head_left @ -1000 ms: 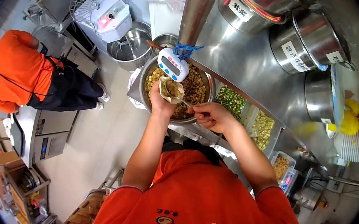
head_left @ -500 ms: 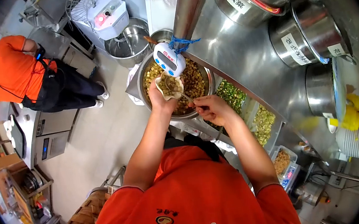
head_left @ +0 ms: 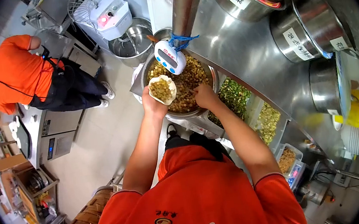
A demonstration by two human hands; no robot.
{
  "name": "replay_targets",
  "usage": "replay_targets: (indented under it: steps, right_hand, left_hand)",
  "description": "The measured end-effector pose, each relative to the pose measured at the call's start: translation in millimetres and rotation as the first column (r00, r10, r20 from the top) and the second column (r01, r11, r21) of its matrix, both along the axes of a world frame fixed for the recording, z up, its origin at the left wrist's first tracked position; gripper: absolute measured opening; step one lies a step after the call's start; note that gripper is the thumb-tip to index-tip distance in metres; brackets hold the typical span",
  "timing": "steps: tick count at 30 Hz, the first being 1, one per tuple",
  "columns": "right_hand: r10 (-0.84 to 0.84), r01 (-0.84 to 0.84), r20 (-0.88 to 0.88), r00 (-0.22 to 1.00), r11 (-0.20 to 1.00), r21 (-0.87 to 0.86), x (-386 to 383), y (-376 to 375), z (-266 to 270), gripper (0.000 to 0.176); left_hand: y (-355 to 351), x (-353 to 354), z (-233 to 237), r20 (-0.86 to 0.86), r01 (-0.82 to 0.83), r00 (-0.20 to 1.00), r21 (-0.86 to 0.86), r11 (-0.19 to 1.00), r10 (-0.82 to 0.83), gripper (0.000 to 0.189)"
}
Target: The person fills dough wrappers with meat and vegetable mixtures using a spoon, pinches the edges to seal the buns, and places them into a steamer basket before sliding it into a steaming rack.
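Note:
In my left hand (head_left: 155,103) rests a round white dough wrapper (head_left: 164,98), cupped in the palm and fingers with diced yellowish-green filling (head_left: 161,90) in it. It is held over the near left part of a big steel bowl (head_left: 144,79) of diced brown filling (head_left: 194,76). My right hand (head_left: 206,96) is closed at the bowl's right side, fingers down by the filling. It grips a thin metal spoon (head_left: 186,94), whose far end is blurred and seems sunk in the filling. A white timer (head_left: 170,57) hangs above, covering part of the bowl.
Trays of chopped green filling (head_left: 235,98) and pale filling (head_left: 267,122) lie right of the bowl. A steel shelf (head_left: 243,43) with labelled pots (head_left: 294,46) juts over them. Behind stands a mixer (head_left: 107,18). At left, a co-worker (head_left: 22,71) faces a counter.
My right hand has moved from the wrapper, with the spoon, down into the bowl's filling. My left hand has lowered slightly, and the wrapper now shows its filling uncovered.

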State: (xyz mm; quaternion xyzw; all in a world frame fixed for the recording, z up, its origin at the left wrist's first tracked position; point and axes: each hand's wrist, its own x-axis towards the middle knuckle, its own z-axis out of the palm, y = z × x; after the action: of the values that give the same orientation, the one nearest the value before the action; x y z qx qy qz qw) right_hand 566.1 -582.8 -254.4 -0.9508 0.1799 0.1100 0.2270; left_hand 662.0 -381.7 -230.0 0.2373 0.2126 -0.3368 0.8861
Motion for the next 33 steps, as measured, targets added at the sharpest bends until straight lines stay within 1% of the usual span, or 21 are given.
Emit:
replay_targets:
  steps: [2, 3, 5, 6, 8, 9, 11, 12, 14, 16, 19, 21, 22, 23, 24, 25, 26, 28, 29, 32, 33]
  right_hand:
    - [-0.183, 0.183, -0.033, 0.982, 0.912, 0.367, -7.5, 0.3, 23.2, 0.024]
    - [-0.180, 0.182, -0.040, 0.983, 0.911, 0.369, -12.8, -1.0, 26.5, 0.024]
    - [-0.313, 0.295, -0.085, 0.946, 0.720, 0.628, -20.6, -5.7, 35.6, 0.023]
    - [-0.313, 0.296, -0.087, 0.946, 0.720, 0.628, -24.0, -3.8, 47.5, 0.023]
    - [-0.377, 0.416, -0.235, 0.896, 0.529, 0.740, -31.2, 0.4, 73.1, 0.024]
    - [-0.375, 0.416, -0.236, 0.897, 0.529, 0.740, -36.1, 4.9, 82.3, 0.024]
    - [-0.278, 0.162, 0.079, 0.957, 0.743, 0.649, -43.3, 16.3, 95.5, 0.023]
    - [-0.278, 0.164, 0.077, 0.957, 0.743, 0.649, -43.0, 23.2, 98.1, 0.023]
    - [-0.070, -0.129, 0.634, 0.770, 0.956, 0.263, -40.8, 38.9, 101.6, 0.020]
    - [-0.011, -0.122, 0.605, 0.796, 0.976, 0.179, -43.6, 43.0, 109.7, 0.020]
    - [-0.042, -0.065, 0.631, 0.774, 0.987, 0.144, -50.5, 45.7, 114.0, 0.020]
    - [-0.244, 0.018, 0.293, 0.925, 0.796, 0.605, -58.7, 42.8, 107.4, 0.023]
    - [-0.248, 0.022, 0.292, 0.924, 0.796, 0.605, -58.6, 38.2, 104.5, 0.023]
    - [-0.355, 0.213, -0.043, 0.934, 0.456, 0.864, -54.0, 34.1, 107.3, 0.023]
    - [-0.304, 0.411, -0.382, 0.873, 0.035, 0.911, -50.5, 31.5, 111.3, 0.024]
    - [-0.289, 0.432, -0.429, 0.856, -0.057, 0.900, -51.7, 27.7, 118.8, 0.025]
    - [-0.287, 0.429, -0.426, 0.858, -0.056, 0.902, -49.3, 26.0, 119.7, 0.025]
    - [-0.301, 0.485, -0.448, 0.842, 0.059, 0.872, -48.1, 22.9, 119.5, 0.024]
    - [-0.206, 0.505, -0.498, 0.842, -0.019, 0.863, -46.0, 15.8, 117.4, 0.024]
    - [-0.291, 0.370, -0.386, 0.875, -0.112, 0.922, -44.3, 4.5, 116.7, 0.023]
    - [-0.329, 0.375, -0.373, 0.868, -0.059, 0.925, -40.5, -7.5, 101.8, 0.025]
  left_hand:
    - [5.2, 1.6, -3.1, -0.035, -0.036, 0.999, -0.003, 0.999, 0.036, 0.048]
    - [7.7, 2.4, -13.0, -0.023, -0.045, 0.999, -0.019, 0.999, 0.044, 0.048]
    - [11.7, 4.2, -19.2, -0.056, -0.052, 0.997, -0.042, 0.998, 0.050, 0.049]
    - [11.9, 3.2, -12.3, -0.058, -0.052, 0.997, -0.042, 0.998, 0.050, 0.049]
    - [11.0, 2.7, -1.2, -0.101, -0.106, 0.989, -0.012, 0.994, 0.104, 0.050]
    - [9.6, 2.3, -4.0, -0.075, -0.129, 0.989, -0.044, 0.991, 0.126, 0.050]
    - [2.5, 4.1, -7.1, -0.056, -0.107, 0.993, -0.106, 0.989, 0.101, 0.050]
    - [-2.6, 3.7, -7.4, -0.036, -0.081, 0.996, -0.167, 0.983, 0.076, 0.050]
    - [-16.9, 1.0, -9.9, -0.029, -0.037, 0.999, -0.194, 0.980, 0.032, 0.049]
    - [-28.0, -2.4, -12.8, -0.077, -0.050, 0.997, -0.282, 0.958, 0.029, 0.047]
    - [-35.1, -2.0, -3.2, -0.052, -0.067, 0.997, -0.220, 0.973, 0.057, 0.046]
    - [-35.0, -6.4, 12.9, -0.026, -0.028, 0.999, -0.238, 0.971, 0.022, 0.046]
    - [-36.6, -7.8, 19.1, 0.006, 0.015, 1.000, -0.257, 0.966, -0.014, 0.045]
    - [-40.5, -6.6, 17.6, -0.029, -0.021, 0.999, -0.237, 0.971, 0.015, 0.045]
    - [-39.3, -8.2, 16.5, -0.027, -0.018, 1.000, -0.238, 0.971, 0.011, 0.045]
    - [-35.8, -8.9, 15.5, -0.002, -0.009, 1.000, -0.220, 0.976, 0.008, 0.045]
    - [-32.1, -8.4, 14.9, 0.020, -0.001, 1.000, -0.198, 0.980, 0.005, 0.044]
    - [-26.9, -9.8, 11.9, 0.075, 0.032, 0.997, -0.191, 0.981, -0.018, 0.045]
    - [-25.2, -9.0, 9.6, 0.055, 0.020, 0.998, -0.198, 0.980, -0.009, 0.044]
    - [-13.3, -2.2, 10.8, -0.017, -0.088, 0.996, -0.130, 0.988, 0.086, 0.049]
    - [-6.8, -2.6, 17.0, -0.041, -0.089, 0.995, -0.098, 0.991, 0.086, 0.049]
